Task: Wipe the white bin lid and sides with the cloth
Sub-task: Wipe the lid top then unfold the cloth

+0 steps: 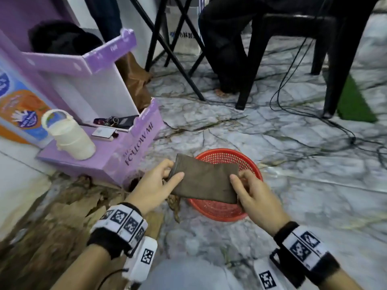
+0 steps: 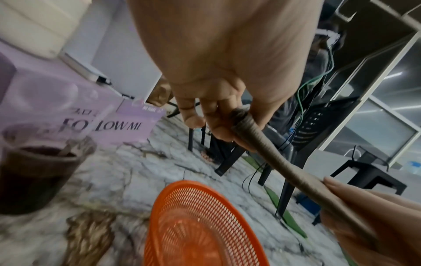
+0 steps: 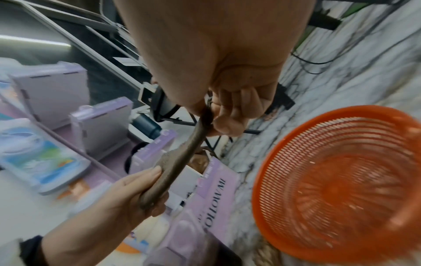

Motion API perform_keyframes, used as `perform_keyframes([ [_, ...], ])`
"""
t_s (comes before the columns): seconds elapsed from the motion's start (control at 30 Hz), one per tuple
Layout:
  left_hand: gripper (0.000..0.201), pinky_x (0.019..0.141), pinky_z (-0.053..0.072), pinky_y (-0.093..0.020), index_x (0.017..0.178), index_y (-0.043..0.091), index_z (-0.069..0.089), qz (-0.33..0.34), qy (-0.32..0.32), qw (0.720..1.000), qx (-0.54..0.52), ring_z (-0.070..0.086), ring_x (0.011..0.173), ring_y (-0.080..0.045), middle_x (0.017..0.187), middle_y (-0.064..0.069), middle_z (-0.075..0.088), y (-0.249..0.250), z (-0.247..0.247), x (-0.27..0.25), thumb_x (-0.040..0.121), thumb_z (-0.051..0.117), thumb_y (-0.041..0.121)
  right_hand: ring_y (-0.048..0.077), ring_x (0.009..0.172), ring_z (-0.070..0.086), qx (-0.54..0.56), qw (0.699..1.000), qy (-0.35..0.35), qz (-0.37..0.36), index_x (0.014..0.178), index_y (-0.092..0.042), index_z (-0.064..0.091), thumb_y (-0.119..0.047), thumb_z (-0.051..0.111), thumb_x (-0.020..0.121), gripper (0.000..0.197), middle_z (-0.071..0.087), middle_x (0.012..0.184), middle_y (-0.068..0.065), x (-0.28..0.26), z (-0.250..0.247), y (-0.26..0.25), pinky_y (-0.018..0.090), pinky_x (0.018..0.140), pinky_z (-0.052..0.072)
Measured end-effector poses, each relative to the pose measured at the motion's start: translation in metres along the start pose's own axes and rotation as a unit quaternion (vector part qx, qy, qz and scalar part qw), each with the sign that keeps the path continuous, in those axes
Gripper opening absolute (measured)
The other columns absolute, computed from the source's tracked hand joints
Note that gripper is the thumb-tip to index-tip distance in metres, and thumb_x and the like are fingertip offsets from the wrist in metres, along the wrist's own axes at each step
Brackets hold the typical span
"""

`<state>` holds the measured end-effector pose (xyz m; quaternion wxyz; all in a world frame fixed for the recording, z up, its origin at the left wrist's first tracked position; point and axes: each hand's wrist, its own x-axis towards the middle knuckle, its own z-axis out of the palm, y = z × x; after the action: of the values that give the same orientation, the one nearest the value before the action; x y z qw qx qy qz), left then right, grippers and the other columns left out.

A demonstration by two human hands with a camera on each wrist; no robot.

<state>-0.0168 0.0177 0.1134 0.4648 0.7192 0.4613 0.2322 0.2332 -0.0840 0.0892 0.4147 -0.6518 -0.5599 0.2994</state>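
A small cream-white bin point(image 1: 70, 137) with a lid and handle stands on the low purple shelf point(image 1: 109, 160) at the left, apart from both hands. A folded brown cloth point(image 1: 206, 183) is stretched between my hands above a red mesh basket point(image 1: 227, 152). My left hand point(image 1: 172, 170) pinches the cloth's left end, thumb on top. My right hand point(image 1: 238, 177) pinches its right end. In the left wrist view the cloth point(image 2: 262, 142) runs edge-on from my left hand point(image 2: 218, 117) to my right hand point(image 2: 337, 185). The right wrist view shows the cloth point(image 3: 182, 162) the same way.
The basket point(image 3: 341, 189) sits on the marble-patterned floor. A phone point(image 1: 103, 132) and keys point(image 1: 111, 121) lie on the purple shelf. Dry leaves point(image 1: 62, 216) and a dark pot point(image 2: 34, 176) are at the left. Black chair legs point(image 1: 245, 80), cables point(image 1: 314, 114) and a seated person are behind.
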Motion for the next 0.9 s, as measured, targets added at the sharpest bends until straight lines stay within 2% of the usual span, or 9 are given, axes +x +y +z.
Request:
perform_keyframes([
  [0.07, 0.009, 0.084, 0.057, -0.036, 0.103, 0.018, 0.057, -0.005, -0.011, 1.000, 0.013, 0.073, 0.096, -0.010, 0.101, 0.002, 0.077, -0.017, 0.020, 0.004, 0.099, 0.059, 0.026, 0.011, 0.048, 0.055, 0.006, 0.999, 0.010, 0.033, 0.087, -0.026, 0.049, -0.036, 0.049, 0.103, 0.019, 0.057, 0.052, -0.008, -0.011, 0.011, 0.027, 0.035, 0.052, 0.043],
  [0.13, 0.011, 0.083, 0.058, -0.041, 0.101, 0.015, 0.055, -0.018, -0.023, 0.999, 0.015, 0.072, 0.095, -0.011, 0.101, 0.001, 0.076, -0.039, 0.040, 0.002, 0.100, 0.059, 0.025, 0.011, 0.045, 0.053, 0.000, 0.998, 0.010, 0.055, 0.087, -0.028, 0.047, -0.035, 0.048, 0.104, 0.018, 0.057, 0.051, -0.008, -0.024, 0.023, 0.054, 0.039, 0.051, 0.043],
  [0.2, 0.017, 0.084, 0.057, -0.051, 0.099, 0.021, 0.055, -0.040, -0.034, 0.999, 0.016, 0.072, 0.094, -0.015, 0.099, -0.001, 0.075, -0.062, 0.057, -0.002, 0.098, 0.059, 0.038, 0.009, 0.046, 0.053, -0.023, 0.997, 0.002, 0.080, 0.089, -0.028, 0.045, -0.036, 0.047, 0.103, 0.016, 0.053, 0.051, -0.006, -0.036, 0.036, 0.079, 0.036, 0.051, 0.042],
  [0.3, 0.020, 0.081, 0.055, -0.057, 0.094, 0.028, 0.055, -0.073, -0.029, 0.997, 0.001, 0.072, 0.089, -0.018, 0.094, 0.001, 0.074, -0.087, 0.077, -0.008, 0.093, 0.057, 0.048, 0.013, 0.050, 0.056, -0.044, 0.993, 0.002, 0.112, 0.091, -0.032, 0.043, -0.044, 0.044, 0.101, 0.016, 0.055, 0.057, -0.002, -0.052, 0.051, 0.102, 0.045, 0.055, 0.046],
  [0.47, 0.029, 0.077, 0.055, -0.055, 0.095, 0.036, 0.053, -0.101, -0.004, 0.994, 0.034, 0.070, 0.083, -0.015, 0.090, 0.007, 0.073, -0.112, 0.099, -0.006, 0.086, 0.049, 0.063, 0.033, 0.074, 0.067, -0.090, 0.984, 0.039, 0.146, 0.103, -0.018, 0.050, -0.036, 0.048, 0.103, 0.018, 0.067, 0.074, 0.005, -0.060, 0.070, 0.122, 0.041, 0.059, 0.042],
  [0.57, 0.029, 0.070, 0.054, -0.052, 0.095, 0.035, 0.051, -0.104, 0.015, 0.990, 0.098, 0.068, 0.074, -0.014, 0.081, 0.007, 0.071, -0.123, 0.109, -0.005, 0.089, 0.047, 0.063, 0.036, 0.082, 0.068, -0.117, 0.977, 0.052, 0.169, 0.101, -0.019, 0.049, -0.037, 0.048, 0.103, 0.019, 0.070, 0.082, 0.007, -0.062, 0.076, 0.127, 0.036, 0.060, 0.036],
  [0.67, 0.025, 0.066, 0.053, -0.050, 0.090, 0.036, 0.051, -0.111, 0.045, 0.985, 0.126, 0.065, 0.069, -0.013, 0.075, 0.012, 0.069, -0.128, 0.115, -0.006, 0.090, 0.050, 0.061, 0.037, 0.082, 0.068, -0.119, 0.975, 0.061, 0.179, 0.101, -0.020, 0.049, -0.038, 0.049, 0.102, 0.019, 0.070, 0.082, 0.006, -0.065, 0.081, 0.130, 0.040, 0.062, 0.042],
  [0.8, 0.036, 0.072, 0.053, -0.049, 0.089, 0.037, 0.051, -0.129, 0.072, 0.979, 0.141, 0.065, 0.075, -0.019, 0.075, 0.016, 0.068, -0.133, 0.120, -0.005, 0.083, 0.044, 0.072, 0.033, 0.078, 0.069, -0.109, 0.974, 0.075, 0.186, 0.099, -0.025, 0.046, -0.039, 0.050, 0.102, 0.015, 0.067, 0.078, 0.001, -0.064, 0.084, 0.133, 0.041, 0.063, 0.048],
  [0.9, 0.028, 0.082, 0.051, -0.052, 0.088, 0.035, 0.053, -0.146, 0.088, 0.974, 0.149, 0.064, 0.078, -0.021, 0.078, 0.014, 0.067, -0.130, 0.123, -0.003, 0.087, 0.055, 0.063, 0.026, 0.071, 0.067, -0.090, 0.971, 0.095, 0.201, 0.101, -0.029, 0.041, -0.042, 0.050, 0.100, 0.017, 0.066, 0.073, -0.006, -0.063, 0.087, 0.134, 0.037, 0.060, 0.043],
])
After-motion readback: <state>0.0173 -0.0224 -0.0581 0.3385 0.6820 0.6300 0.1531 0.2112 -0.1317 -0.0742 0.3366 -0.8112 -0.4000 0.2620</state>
